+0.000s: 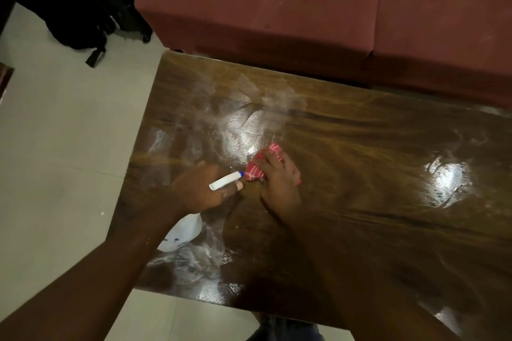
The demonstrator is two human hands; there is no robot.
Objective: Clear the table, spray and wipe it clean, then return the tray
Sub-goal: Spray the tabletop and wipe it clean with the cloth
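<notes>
Head view, we count: one desk (374, 188), streaked wet; one spray bottle (181, 232) over its left end, left hand (198, 189) fingers curled round its neck; one red cloth (256, 170) mid-desk, bunched under our right hand (279, 184), fingers curled over it; one sofa (304, 8) behind.

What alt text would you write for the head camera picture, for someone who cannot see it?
Seen from above, a person's right hand holds a bunched red cloth against a glossy, streaky wooden table, while the left hand grips a white spray bottle beside it. A maroon sofa stands behind the table.
</notes>
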